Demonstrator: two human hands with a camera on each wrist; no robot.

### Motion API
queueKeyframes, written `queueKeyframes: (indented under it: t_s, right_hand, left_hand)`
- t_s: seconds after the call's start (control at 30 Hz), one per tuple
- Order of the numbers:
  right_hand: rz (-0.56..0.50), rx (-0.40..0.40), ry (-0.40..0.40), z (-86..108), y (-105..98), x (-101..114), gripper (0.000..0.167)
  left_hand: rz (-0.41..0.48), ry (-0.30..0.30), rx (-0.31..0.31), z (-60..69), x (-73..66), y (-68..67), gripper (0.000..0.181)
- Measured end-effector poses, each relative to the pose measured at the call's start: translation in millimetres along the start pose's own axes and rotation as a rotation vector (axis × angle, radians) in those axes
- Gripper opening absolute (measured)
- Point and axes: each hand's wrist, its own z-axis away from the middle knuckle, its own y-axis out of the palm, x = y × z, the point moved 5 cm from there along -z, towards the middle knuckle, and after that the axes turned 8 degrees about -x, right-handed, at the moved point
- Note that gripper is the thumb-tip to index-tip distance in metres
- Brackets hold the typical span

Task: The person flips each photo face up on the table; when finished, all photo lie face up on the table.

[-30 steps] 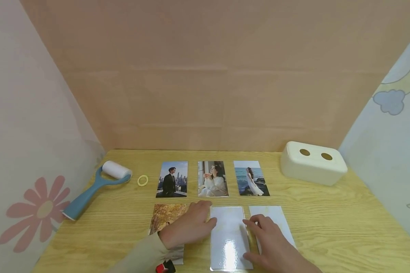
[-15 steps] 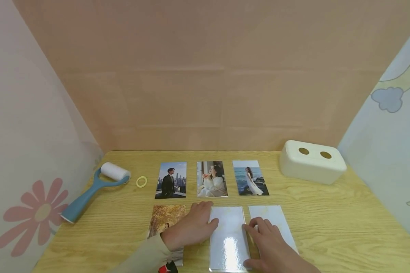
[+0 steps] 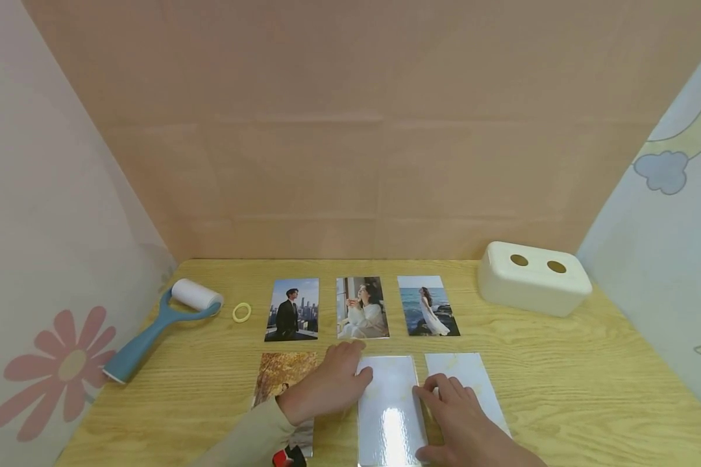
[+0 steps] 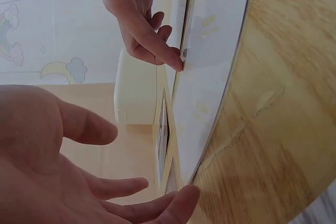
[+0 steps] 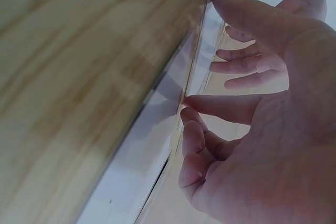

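A glossy white card [image 3: 385, 395] with a thin clear border lies flat between my hands in the head view. My left hand [image 3: 334, 383] reaches in from the left, its fingers fairly straight near the card's far left corner and its thumb at the left edge. Along the right edge are the index fingertip and thumb of my right hand [image 3: 461, 421], set apart, while its other fingers bend. In the right wrist view, that thumb and index finger [image 5: 226, 107] touch the card's edge. My left hand [image 4: 68, 161] shows spread fingers in its own wrist view.
Three photos, including the middle photo [image 3: 363, 307], lie in a row behind. An autumn photo [image 3: 286, 373] is partly under my left arm; another white card [image 3: 464, 370] is partly behind my right hand. A lint roller [image 3: 163, 324], yellow ring [image 3: 242, 312] and cream box [image 3: 534, 279] stand around.
My right index fingertip has slid slightly nearer along the card's right edge. The left hand and the card have stayed nearly still; the head view has shifted a little.
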Motion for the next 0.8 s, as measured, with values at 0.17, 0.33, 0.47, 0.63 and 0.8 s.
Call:
queueKeyframes:
  t_s: [0.17,0.33,0.47,0.63,0.8]
  right_hand:
    - [-0.027,0.040,0.013,-1.6,1.8,-0.8,0.079]
    - [-0.042,0.053,0.016,-2.5,1.3,0.0,0.077]
    - [-0.063,0.068,0.009,-3.0,0.7,2.2,0.074]
    - [-0.085,0.051,-0.025,-1.7,-0.9,5.5,0.069]
    - [-0.132,-0.051,-0.013,-1.3,-5.2,11.6,0.057]
  left_hand:
    - [0.087,0.005,-0.023,1.0,0.0,-5.4,0.052]
    - [0.152,0.000,-0.017,2.4,-2.4,-10.0,0.048]
    - [0.190,-0.011,-0.042,2.4,-3.8,-12.0,0.046]
    - [0.237,-0.044,-0.099,2.3,-1.7,-14.1,0.048]
    - [0.341,-0.072,-0.160,3.1,-1.6,-15.8,0.053]
